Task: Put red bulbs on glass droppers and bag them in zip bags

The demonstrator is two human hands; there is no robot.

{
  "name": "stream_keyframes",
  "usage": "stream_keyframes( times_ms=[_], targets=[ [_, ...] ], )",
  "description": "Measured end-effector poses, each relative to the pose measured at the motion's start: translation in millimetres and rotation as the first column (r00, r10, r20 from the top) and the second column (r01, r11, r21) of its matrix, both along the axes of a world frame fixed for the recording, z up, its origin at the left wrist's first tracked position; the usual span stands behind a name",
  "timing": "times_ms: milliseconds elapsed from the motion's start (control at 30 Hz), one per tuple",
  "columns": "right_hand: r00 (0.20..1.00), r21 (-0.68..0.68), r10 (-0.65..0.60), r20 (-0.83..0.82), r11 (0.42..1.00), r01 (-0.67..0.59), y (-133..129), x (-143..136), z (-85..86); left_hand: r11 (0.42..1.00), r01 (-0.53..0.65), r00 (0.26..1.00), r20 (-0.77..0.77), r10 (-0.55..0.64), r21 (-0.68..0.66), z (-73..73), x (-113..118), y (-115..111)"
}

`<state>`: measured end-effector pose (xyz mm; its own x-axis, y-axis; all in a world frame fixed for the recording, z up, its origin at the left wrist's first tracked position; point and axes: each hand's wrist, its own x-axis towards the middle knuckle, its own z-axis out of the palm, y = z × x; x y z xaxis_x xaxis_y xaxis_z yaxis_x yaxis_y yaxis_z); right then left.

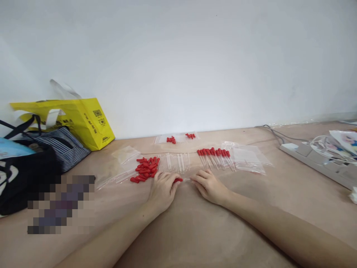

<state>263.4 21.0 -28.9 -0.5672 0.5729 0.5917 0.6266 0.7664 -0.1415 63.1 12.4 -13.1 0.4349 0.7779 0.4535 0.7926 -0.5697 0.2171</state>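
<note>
Between the fingers of my left hand is a red rubber dropper bulb, its open end pointing right. My right hand pinches a clear glass dropper tube, whose end faces the bulb with a small gap that I cannot judge exactly. Just beyond my left hand lies a pile of loose red bulbs. Several bare glass tubes lie side by side past both hands. Beyond my right hand, several droppers with red bulbs fitted rest in a row.
Clear plastic bags lie to the right, another bag to the left. Near the wall is a bag with red-bulbed droppers. A yellow bag and striped pouch stand left; a power strip sits right.
</note>
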Motion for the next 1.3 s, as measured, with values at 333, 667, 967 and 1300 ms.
stream_keyframes(
  times_ms=[333,667,967,1300],
  targets=[
    [0.999,0.041,0.036,-0.024,0.999,-0.035,-0.7,-6.0,-0.2,0.999,0.011,0.999,0.032,-0.010,-0.032,-0.4,0.2,1.8],
    [0.996,0.130,0.085,-0.027,0.988,-0.081,0.9,-5.9,-2.6,0.994,0.104,0.990,0.095,-0.105,0.012,0.8,0.2,1.6],
    [0.993,0.280,0.085,0.087,0.954,-0.106,2.6,-6.2,1.0,0.990,0.119,0.992,0.042,-0.123,0.073,2.9,3.7,-3.2],
    [0.988,0.229,0.128,0.091,0.963,-0.145,3.0,-9.5,-2.2,0.985,0.130,0.991,0.000,-0.131,0.114,4.2,4.7,-6.6]
  ],
)
